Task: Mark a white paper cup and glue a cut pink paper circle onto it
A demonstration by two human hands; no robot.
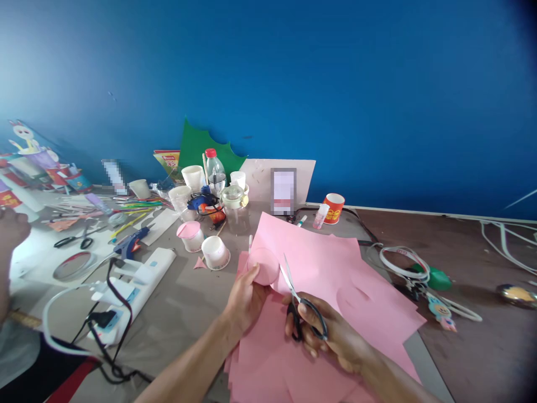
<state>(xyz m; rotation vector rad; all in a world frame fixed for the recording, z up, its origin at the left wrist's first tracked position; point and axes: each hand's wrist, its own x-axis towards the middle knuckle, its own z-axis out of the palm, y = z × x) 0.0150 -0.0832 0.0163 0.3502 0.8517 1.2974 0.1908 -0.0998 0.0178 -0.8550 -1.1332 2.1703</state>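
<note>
My left hand (245, 299) pinches a round pink paper piece (263, 266) near the top left of a pile of pink paper sheets (268, 347). My right hand (331, 330) has its fingers through the black handles of a pair of scissors (291, 280). The scissor blades are slightly apart and point up and away from me, just to the right of the round piece. Under and behind both hands spreads a larger pink sheet (319, 254) with a faint curved outline on its right part.
Paper cups (216, 253), a glass jar (236, 210) and a bottle (215, 172) stand behind my left hand. A power strip (138, 291) and a glue gun (133, 242) lie left. Another person's hand (14, 226) is at the far left. Cables (405, 263) lie right; a phone (283, 191) leans at the back.
</note>
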